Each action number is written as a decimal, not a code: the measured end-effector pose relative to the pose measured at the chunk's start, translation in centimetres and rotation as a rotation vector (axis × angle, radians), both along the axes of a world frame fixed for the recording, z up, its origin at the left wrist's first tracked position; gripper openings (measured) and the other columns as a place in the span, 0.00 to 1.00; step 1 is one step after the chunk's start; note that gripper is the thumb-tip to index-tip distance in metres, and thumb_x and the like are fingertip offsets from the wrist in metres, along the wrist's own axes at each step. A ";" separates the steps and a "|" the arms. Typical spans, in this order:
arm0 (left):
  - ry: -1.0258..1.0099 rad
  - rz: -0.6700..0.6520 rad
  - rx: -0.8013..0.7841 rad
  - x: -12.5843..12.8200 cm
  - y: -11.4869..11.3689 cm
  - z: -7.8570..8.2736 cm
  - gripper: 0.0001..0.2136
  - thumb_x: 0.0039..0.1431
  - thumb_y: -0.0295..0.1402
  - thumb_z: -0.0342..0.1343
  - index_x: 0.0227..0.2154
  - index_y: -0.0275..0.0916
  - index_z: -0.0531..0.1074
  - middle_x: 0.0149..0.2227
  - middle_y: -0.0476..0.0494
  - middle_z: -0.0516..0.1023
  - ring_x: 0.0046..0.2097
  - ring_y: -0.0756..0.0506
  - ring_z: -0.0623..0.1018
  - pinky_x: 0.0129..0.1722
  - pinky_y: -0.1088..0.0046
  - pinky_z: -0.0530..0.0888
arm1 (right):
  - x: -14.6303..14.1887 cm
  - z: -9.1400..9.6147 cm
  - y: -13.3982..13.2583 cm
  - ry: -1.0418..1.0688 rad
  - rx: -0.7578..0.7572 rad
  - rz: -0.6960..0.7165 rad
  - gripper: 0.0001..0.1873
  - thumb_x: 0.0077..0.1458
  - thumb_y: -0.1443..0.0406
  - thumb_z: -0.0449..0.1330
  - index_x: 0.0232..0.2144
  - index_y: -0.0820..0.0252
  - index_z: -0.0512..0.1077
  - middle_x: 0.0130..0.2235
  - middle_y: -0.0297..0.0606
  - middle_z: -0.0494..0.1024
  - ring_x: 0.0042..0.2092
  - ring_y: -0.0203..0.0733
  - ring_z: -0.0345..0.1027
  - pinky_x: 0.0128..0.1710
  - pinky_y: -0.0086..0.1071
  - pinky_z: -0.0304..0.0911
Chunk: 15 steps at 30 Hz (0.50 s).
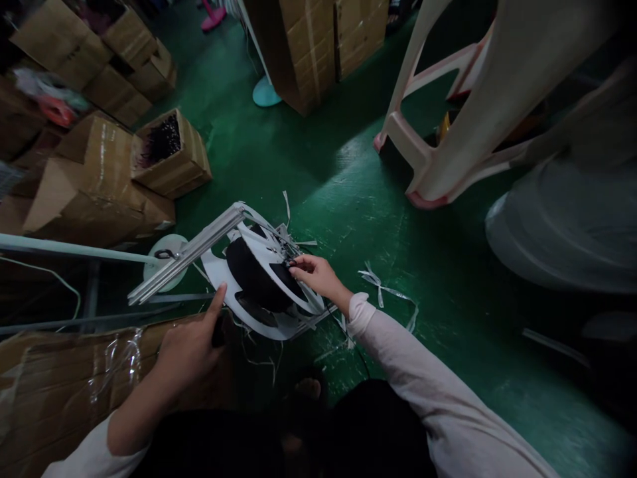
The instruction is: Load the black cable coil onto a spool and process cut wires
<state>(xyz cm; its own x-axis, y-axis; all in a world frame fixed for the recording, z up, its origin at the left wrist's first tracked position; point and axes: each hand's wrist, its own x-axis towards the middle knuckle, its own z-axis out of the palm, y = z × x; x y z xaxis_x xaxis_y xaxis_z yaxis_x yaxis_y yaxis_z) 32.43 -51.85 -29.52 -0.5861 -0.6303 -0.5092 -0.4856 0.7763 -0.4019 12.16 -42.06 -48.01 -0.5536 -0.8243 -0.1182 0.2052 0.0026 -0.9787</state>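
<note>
At the lower left, a brown cardboard box [60,392] with clear tape on it lies under the left hand [192,355]. That hand is curled, with the thumb sticking up. A small dark thing sits by its fingers, but it is too dim to tell if the hand holds it. Far off at 12 o'clock from this hand, an open cardboard box [192,166] holds a heap of dark bits [162,141]. At 1 o'clock from the hand is a metal frame [189,252] on the green floor [348,166]. A white reel [253,279] wound with a black coil [249,279] lies tilted in the frame. The right hand [318,275] is at the reel's 3 o'clock, its fingers [298,264] pinching the reel's edge. Thin white strips [385,289] lie at 3 o'clock from this hand, and a pale plastic stool [428,113] stands at 1 o'clock.
</note>
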 end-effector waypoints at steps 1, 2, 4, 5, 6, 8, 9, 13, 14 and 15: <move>-0.004 0.006 -0.011 0.0 0.0 0.0 0.37 0.62 0.38 0.43 0.68 0.36 0.30 0.40 0.34 0.81 0.39 0.34 0.81 0.34 0.62 0.70 | 0.0 0.0 0.0 0.037 0.007 -0.016 0.08 0.52 0.65 0.61 0.35 0.62 0.76 0.33 0.36 0.80 0.34 0.37 0.72 0.36 0.30 0.66; -0.011 0.011 -0.019 -0.1 0.0 -0.1 0.37 0.63 0.38 0.43 0.68 0.36 0.30 0.39 0.35 0.81 0.39 0.34 0.81 0.34 0.63 0.69 | -0.1 0.0 -0.1 0.097 0.020 -0.038 0.07 0.53 0.65 0.61 0.35 0.61 0.77 0.34 0.36 0.80 0.35 0.38 0.72 0.37 0.30 0.65; -0.032 0.020 -0.019 -0.1 -0.1 -0.1 0.38 0.62 0.38 0.43 0.68 0.35 0.29 0.38 0.35 0.81 0.38 0.34 0.81 0.34 0.63 0.69 | -0.1 0.1 -0.3 0.254 0.053 -0.066 0.06 0.54 0.66 0.62 0.34 0.61 0.78 0.35 0.37 0.79 0.37 0.38 0.71 0.38 0.30 0.64; -0.042 0.023 -0.015 -0.2 -0.1 -0.1 0.38 0.62 0.38 0.44 0.68 0.35 0.29 0.37 0.35 0.81 0.38 0.34 0.81 0.34 0.63 0.69 | -0.2 0.2 -0.5 0.332 0.071 -0.066 0.05 0.54 0.67 0.62 0.33 0.60 0.79 0.36 0.38 0.79 0.37 0.38 0.71 0.39 0.29 0.63; -0.049 0.024 -0.011 -0.2 -0.1 -0.1 0.38 0.62 0.39 0.43 0.68 0.35 0.28 0.37 0.35 0.81 0.37 0.33 0.81 0.33 0.63 0.69 | -0.2 0.3 -0.6 0.403 0.093 -0.053 0.06 0.55 0.67 0.62 0.34 0.60 0.79 0.36 0.38 0.79 0.38 0.38 0.71 0.39 0.29 0.62; -0.053 0.021 -0.014 -0.2 0.0 0.0 0.38 0.62 0.39 0.43 0.68 0.35 0.28 0.38 0.35 0.81 0.38 0.33 0.81 0.34 0.63 0.69 | -0.3 0.5 -0.7 0.516 0.145 -0.010 0.06 0.56 0.67 0.61 0.34 0.60 0.79 0.36 0.39 0.78 0.38 0.39 0.70 0.39 0.30 0.61; -0.051 0.017 -0.018 -0.2 0.0 0.0 0.38 0.62 0.39 0.43 0.68 0.35 0.28 0.38 0.34 0.81 0.38 0.33 0.81 0.34 0.63 0.69 | -0.4 0.6 -0.7 0.563 0.168 0.012 0.06 0.57 0.66 0.61 0.34 0.60 0.79 0.37 0.39 0.78 0.38 0.39 0.70 0.39 0.30 0.61; -0.049 0.022 -0.013 -0.2 0.2 0.0 0.38 0.62 0.39 0.43 0.68 0.34 0.31 0.38 0.34 0.81 0.38 0.33 0.81 0.34 0.63 0.69 | -0.5 1.1 -0.8 0.639 0.209 0.022 0.06 0.56 0.65 0.62 0.37 0.58 0.77 0.39 0.39 0.79 0.40 0.41 0.71 0.39 0.30 0.60; -0.048 0.026 -0.012 -0.2 0.1 0.0 0.38 0.61 0.39 0.43 0.68 0.34 0.32 0.38 0.34 0.81 0.38 0.33 0.81 0.34 0.63 0.70 | -0.5 1.2 -0.8 0.625 0.219 0.011 0.08 0.55 0.66 0.63 0.39 0.58 0.76 0.39 0.39 0.79 0.40 0.41 0.71 0.39 0.30 0.60; -0.043 0.028 -0.012 -0.2 0.1 0.0 0.37 0.61 0.39 0.43 0.68 0.34 0.32 0.37 0.34 0.81 0.38 0.33 0.81 0.35 0.62 0.70 | -0.4 1.2 -0.8 0.609 0.231 0.002 0.09 0.54 0.66 0.63 0.40 0.58 0.75 0.38 0.39 0.79 0.39 0.42 0.71 0.39 0.30 0.60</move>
<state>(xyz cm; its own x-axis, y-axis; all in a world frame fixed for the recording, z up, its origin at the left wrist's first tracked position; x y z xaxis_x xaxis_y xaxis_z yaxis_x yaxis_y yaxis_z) 32.27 -51.72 -29.56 -0.5459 -0.6522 -0.5260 -0.4892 0.7578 -0.4318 11.73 -42.89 -46.79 -0.5760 -0.8163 0.0424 -0.3865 0.2263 -0.8941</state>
